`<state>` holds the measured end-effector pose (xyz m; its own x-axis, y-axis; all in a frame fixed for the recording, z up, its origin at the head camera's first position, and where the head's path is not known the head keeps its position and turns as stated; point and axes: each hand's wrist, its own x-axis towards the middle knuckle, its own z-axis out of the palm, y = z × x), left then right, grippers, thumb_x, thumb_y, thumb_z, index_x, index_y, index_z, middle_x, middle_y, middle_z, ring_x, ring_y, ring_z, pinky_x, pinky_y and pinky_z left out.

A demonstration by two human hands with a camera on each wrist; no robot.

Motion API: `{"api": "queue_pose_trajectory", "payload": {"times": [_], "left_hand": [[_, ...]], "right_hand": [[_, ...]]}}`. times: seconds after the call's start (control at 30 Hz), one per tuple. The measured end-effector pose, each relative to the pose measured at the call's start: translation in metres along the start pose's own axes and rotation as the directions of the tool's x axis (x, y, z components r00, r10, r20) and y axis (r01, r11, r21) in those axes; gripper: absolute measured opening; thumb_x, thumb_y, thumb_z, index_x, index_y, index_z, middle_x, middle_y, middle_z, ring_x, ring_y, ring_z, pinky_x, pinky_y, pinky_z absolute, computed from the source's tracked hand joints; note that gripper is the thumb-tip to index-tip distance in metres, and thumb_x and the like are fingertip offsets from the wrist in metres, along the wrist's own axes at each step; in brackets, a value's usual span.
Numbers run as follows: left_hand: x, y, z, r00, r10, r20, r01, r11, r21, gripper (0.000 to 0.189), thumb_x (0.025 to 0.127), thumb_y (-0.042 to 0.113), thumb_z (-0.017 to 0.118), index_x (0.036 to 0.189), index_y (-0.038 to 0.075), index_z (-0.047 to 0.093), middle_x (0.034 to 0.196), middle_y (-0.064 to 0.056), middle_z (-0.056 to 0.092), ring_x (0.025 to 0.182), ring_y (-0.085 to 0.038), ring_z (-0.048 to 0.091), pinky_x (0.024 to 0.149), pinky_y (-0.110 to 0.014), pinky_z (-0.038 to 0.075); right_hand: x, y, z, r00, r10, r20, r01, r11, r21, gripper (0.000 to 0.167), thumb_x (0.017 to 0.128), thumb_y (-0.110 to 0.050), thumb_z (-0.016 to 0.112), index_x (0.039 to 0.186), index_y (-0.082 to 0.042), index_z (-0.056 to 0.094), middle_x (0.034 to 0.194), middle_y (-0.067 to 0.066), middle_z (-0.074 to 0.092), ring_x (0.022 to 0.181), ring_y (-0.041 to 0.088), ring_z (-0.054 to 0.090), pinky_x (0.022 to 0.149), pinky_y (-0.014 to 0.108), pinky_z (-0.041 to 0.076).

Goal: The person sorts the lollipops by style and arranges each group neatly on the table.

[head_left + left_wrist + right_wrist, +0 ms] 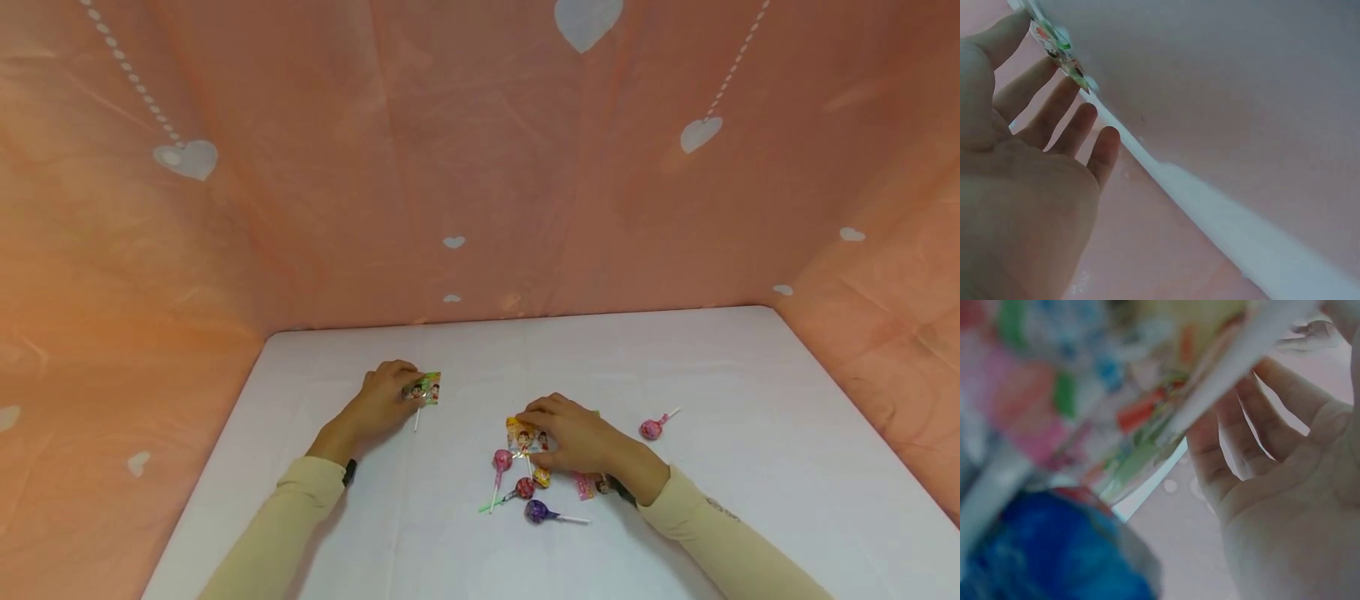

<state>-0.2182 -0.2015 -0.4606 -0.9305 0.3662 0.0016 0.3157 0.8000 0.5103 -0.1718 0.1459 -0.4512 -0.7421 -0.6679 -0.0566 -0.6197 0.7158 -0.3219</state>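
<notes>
Over the white table (780,467), left fingers (1029,90) pinch one green packet (431,386), right fingers (537,406) one yellow packet (516,433).

So both arms were out front in pale sleeves, the left forearm (273,529) angling up from the near left and the right forearm (723,533) from the near right. Left hand (382,396) sat a bit farther off, thumb and index finger pinching, while the other fingers (1075,128) were loosely fanned out, palm facing the wrist cam. Right hand (581,432) was nearer, knuckles up, pointing left, thumb below its fingers in a grip. Hands were well apart, bare wrists showing past the cuffs.
</notes>
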Motion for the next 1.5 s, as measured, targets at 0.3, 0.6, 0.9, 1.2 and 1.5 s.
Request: {"api": "queue_pose_trajectory", "payload": {"times": [0.3,0.6,0.9,1.2,1.5], "left_hand": [[0.000,0.002,0.000,0.999,0.038,-0.021,-0.037,0.999,0.039,0.051,0.093,0.025,0.069,0.137,0.001,0.058,0.133,-0.013,0.054,0.130,-0.032,0.042,0.111,-0.054,0.032],[0.000,0.000,0.002,0.999,0.029,-0.044,-0.026,0.997,0.071,0.050,0.093,0.026,0.069,0.136,0.003,0.059,0.131,-0.011,0.056,0.125,-0.030,0.045,0.101,-0.050,0.032],[0.002,-0.001,0.003,0.999,0.015,-0.047,-0.011,0.996,0.087,0.051,0.092,0.029,0.069,0.138,0.008,0.059,0.134,-0.009,0.057,0.127,-0.030,0.046,0.095,-0.049,0.033],[0.000,-0.001,0.001,0.998,0.017,-0.063,-0.014,0.998,0.058,0.045,0.092,0.029,0.071,0.131,0.010,0.063,0.131,-0.007,0.059,0.124,-0.028,0.048,0.091,-0.047,0.032],[0.000,0.000,0.005,0.998,0.012,-0.061,-0.009,0.999,0.045,0.045,0.093,0.029,0.069,0.133,0.010,0.063,0.132,-0.008,0.058,0.124,-0.028,0.048,0.089,-0.046,0.031]], "right_hand": [[0.009,-0.002,-0.002,1.000,-0.005,-0.026,0.004,0.999,-0.039,0.061,0.080,-0.040,0.075,0.133,-0.012,0.062,0.131,0.005,0.060,0.125,0.023,0.055,0.104,0.041,0.049],[0.013,0.000,-0.004,0.994,-0.011,-0.112,0.004,0.998,-0.057,0.056,0.077,-0.038,0.076,0.126,-0.011,0.067,0.121,0.003,0.067,0.116,0.020,0.061,0.101,0.038,0.051],[0.014,0.004,-0.013,0.970,-0.112,-0.217,0.096,0.992,-0.086,0.049,0.079,-0.035,0.076,0.120,-0.008,0.070,0.115,0.002,0.071,0.110,0.019,0.063,0.096,0.036,0.053],[0.018,0.000,-0.024,0.961,-0.123,-0.247,0.107,0.991,-0.077,0.050,0.079,-0.035,0.076,0.122,-0.009,0.070,0.117,0.002,0.071,0.112,0.018,0.064,0.096,0.036,0.053],[0.029,-0.004,-0.023,0.961,-0.124,-0.247,0.104,0.990,-0.093,0.050,0.082,-0.042,0.075,0.123,-0.013,0.070,0.119,0.000,0.070,0.115,0.018,0.063,0.100,0.035,0.052]]}}
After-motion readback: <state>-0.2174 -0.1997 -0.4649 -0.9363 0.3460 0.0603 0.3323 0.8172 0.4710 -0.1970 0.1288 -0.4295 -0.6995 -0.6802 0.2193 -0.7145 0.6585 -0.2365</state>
